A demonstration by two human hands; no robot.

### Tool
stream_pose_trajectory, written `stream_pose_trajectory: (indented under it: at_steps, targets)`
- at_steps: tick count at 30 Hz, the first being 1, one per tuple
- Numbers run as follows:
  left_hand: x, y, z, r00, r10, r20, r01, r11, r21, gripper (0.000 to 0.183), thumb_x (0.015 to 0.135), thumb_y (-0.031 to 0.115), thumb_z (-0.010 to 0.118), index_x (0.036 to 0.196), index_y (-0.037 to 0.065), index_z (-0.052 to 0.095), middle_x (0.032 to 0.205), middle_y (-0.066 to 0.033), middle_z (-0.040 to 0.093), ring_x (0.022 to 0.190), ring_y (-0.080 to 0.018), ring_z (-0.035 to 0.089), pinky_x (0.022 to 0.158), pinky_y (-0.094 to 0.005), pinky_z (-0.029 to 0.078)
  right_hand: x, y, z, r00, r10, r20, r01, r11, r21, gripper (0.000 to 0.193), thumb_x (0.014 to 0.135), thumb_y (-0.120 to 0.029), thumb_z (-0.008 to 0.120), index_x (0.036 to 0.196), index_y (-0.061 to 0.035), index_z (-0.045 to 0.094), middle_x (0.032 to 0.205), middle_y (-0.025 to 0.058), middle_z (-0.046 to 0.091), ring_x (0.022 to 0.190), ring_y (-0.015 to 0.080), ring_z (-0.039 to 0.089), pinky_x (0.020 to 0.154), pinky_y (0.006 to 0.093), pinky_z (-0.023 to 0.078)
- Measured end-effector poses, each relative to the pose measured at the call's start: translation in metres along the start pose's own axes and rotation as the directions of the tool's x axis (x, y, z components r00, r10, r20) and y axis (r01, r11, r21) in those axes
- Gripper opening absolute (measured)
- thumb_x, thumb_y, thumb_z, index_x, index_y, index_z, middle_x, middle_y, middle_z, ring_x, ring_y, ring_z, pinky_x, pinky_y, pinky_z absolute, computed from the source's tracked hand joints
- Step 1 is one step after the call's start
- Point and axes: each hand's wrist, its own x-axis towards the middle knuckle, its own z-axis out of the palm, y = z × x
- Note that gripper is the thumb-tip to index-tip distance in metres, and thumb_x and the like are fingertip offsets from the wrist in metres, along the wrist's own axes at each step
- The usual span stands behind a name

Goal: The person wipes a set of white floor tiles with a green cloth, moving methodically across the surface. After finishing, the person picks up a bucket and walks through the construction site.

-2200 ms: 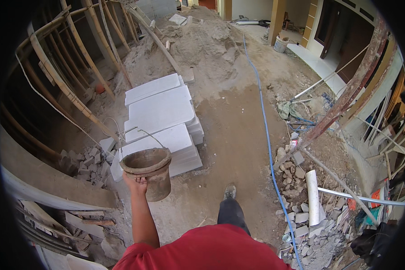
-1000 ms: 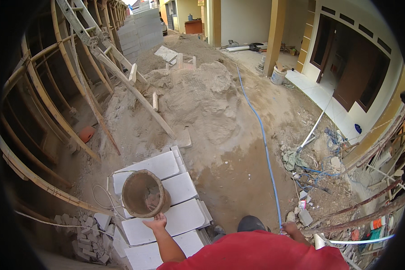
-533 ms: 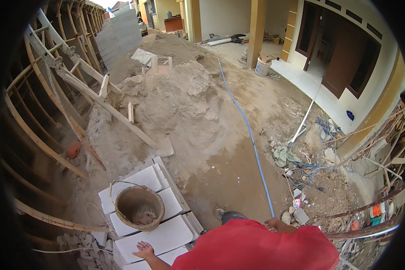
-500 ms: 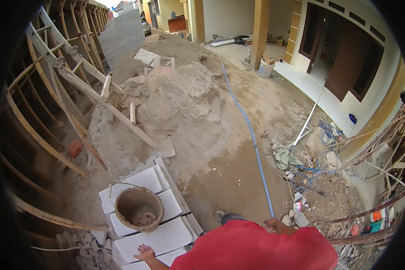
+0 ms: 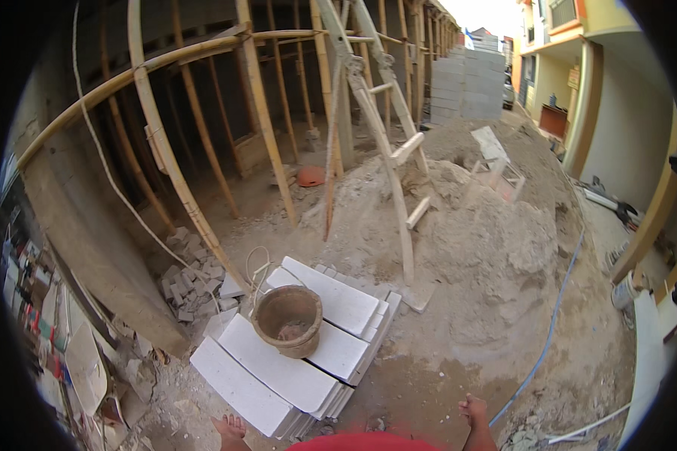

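Note:
My left hand (image 5: 230, 427) is low in the view, its fingers apart and nothing in it, near the front corner of a stack of white lightweight blocks (image 5: 278, 376). A brown, mortar-crusted bucket (image 5: 299, 350) with some wet-looking residue inside stands upright on the blocks, out of reach of both hands. My right hand (image 5: 472, 410) hangs over the damp ground, fingers loosely curled with a gap, and holds nothing that I can see. To its right a blue hose (image 5: 547, 342) runs along the ground, apart from the hand.
A wooden ladder (image 5: 390, 143) leans beside a big sand heap (image 5: 496, 229). Bamboo poles (image 5: 174, 165) prop the structure on the left, with broken block pieces (image 5: 192, 279) below. An orange hard-hat-shaped object (image 5: 311, 177) lies behind. Clutter fills the left edge.
My view has swung left, so the blocks and bucket sit further right in the picture. My right hand, which was beside the hose, is now apart from it. The left hand stays open.

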Motion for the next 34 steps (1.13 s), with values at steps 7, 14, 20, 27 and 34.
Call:
stream_pose_trajectory:
  at_steps: [7,14,20,27,34]
  targets:
    - [-0.179,0.269,0.034,0.519,0.838,0.168,-0.783,0.545,-0.300,0.079,0.096,0.044,0.064,0.160,0.016,0.027,0.167,-0.0079,0.025,0.151,-0.0337,0.026,0.119,-0.0518,0.025,0.000,-0.331,0.097,0.819,-0.519,0.245,0.520,0.852,0.065,0.059,0.096,-0.032,0.062,0.150,-0.0157,0.046,0.145,0.0120,0.052,0.128,0.0332,0.052,0.099,0.0570,0.041]
    - [-0.408,0.338,0.003,0.123,0.941,0.315,-0.711,0.305,-0.634,0.079,0.095,0.054,0.059,0.158,0.016,0.032,0.166,-0.0116,0.025,0.150,-0.0312,0.029,0.119,-0.0496,0.022,-0.165,-0.457,0.205,0.410,-0.785,0.463,0.759,0.576,0.303,0.065,0.099,-0.043,0.058,0.155,-0.0157,0.041,0.158,0.0117,0.041,0.140,0.0339,0.044,0.106,0.0578,0.036]
    - [-0.473,0.355,-0.063,-0.065,0.945,0.321,-0.696,0.187,-0.693,0.077,0.095,0.059,0.052,0.156,0.016,0.036,0.163,-0.0106,0.033,0.145,-0.0289,0.037,0.110,-0.0451,0.033,-0.301,-0.450,0.252,0.359,-0.764,0.535,0.762,0.572,0.305,0.071,0.094,-0.045,0.064,0.149,-0.0022,0.047,0.147,0.0177,0.052,0.127,0.0323,0.057,0.093,0.0487,0.050]
    - [-0.547,0.422,-0.092,-0.294,0.882,0.369,-0.633,0.110,-0.766,0.083,0.095,0.065,0.048,0.157,0.011,0.034,0.162,-0.0134,0.034,0.141,-0.0286,0.039,0.108,-0.0429,0.036,-0.545,-0.479,0.292,-0.189,-0.847,0.497,0.656,0.267,0.706,0.069,0.098,-0.046,0.060,0.150,-0.0028,0.046,0.149,0.0163,0.050,0.128,0.0279,0.054,0.093,0.0420,0.050]
    - [-0.647,0.454,-0.103,-0.482,0.756,0.443,-0.685,-0.011,-0.728,0.091,0.094,0.071,0.045,0.159,0.010,0.029,0.165,-0.0144,0.028,0.144,-0.0309,0.034,0.113,-0.0442,0.029,-0.775,-0.453,0.287,-0.552,-0.780,0.296,0.586,-0.109,0.803,0.075,0.098,-0.053,0.059,0.154,-0.0058,0.041,0.157,0.0143,0.043,0.141,0.0295,0.043,0.107,0.0490,0.040]
